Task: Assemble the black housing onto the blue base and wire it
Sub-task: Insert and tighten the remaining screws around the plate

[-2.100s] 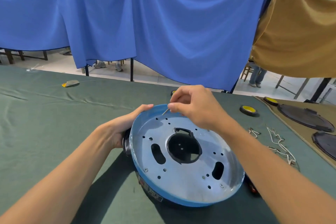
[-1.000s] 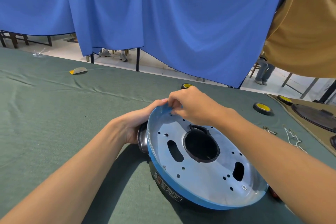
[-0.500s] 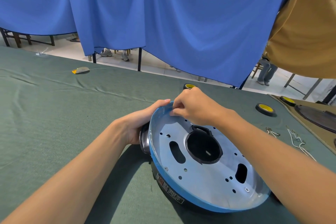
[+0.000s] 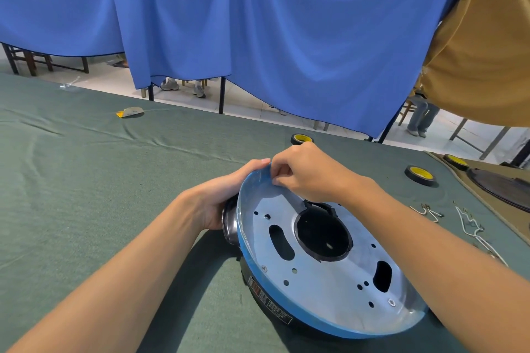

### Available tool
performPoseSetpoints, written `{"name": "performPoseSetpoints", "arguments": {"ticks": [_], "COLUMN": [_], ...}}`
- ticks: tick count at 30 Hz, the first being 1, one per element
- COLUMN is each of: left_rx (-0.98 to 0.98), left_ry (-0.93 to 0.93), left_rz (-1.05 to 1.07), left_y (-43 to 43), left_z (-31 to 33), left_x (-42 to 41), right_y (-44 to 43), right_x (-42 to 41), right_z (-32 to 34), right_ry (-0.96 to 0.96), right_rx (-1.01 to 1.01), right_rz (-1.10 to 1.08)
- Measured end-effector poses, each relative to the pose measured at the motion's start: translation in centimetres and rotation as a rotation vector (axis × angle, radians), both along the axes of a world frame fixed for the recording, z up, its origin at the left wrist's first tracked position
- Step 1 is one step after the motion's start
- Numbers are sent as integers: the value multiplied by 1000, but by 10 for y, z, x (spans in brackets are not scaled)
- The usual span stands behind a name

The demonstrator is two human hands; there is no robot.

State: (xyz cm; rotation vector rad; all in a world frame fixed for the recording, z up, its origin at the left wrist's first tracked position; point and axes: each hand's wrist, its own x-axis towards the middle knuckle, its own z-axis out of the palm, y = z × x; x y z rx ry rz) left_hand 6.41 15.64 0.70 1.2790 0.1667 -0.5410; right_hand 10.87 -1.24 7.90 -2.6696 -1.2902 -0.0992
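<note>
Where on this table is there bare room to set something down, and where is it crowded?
Widest bare patch: green cloth left of the left hand, from the yellow scrap to the near edge. Smaller gap: between the far tape roll and the right tape roll. Crowded: right of the blue base, with wire clips and the brown mat.

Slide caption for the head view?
Left hand grips the blue base while right hand pinches its far rim.

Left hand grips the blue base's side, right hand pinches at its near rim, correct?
Not quite: the head view shows the right hand pinching at the far rim of the blue base, not the near one. The left hand does grip its side.
</note>
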Motion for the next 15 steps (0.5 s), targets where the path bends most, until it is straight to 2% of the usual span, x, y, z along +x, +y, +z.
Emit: {"name": "performPoseSetpoints", "arguments": {"ticks": [4, 10, 15], "left_rx": [15, 24, 57], "left_ry": [-6, 1, -11], "left_rz": [5, 10, 14], "left_y": [0, 0, 1], "left_z": [-1, 2, 1], "left_x": [0, -2, -2], "right_y": [0, 0, -27], "right_x": [-1, -5, 2], "right_z": [0, -7, 10], "right_ry": [2, -127, -94], "right_rx": [-33, -43, 111], "right_rz": [-11, -60, -191]}}
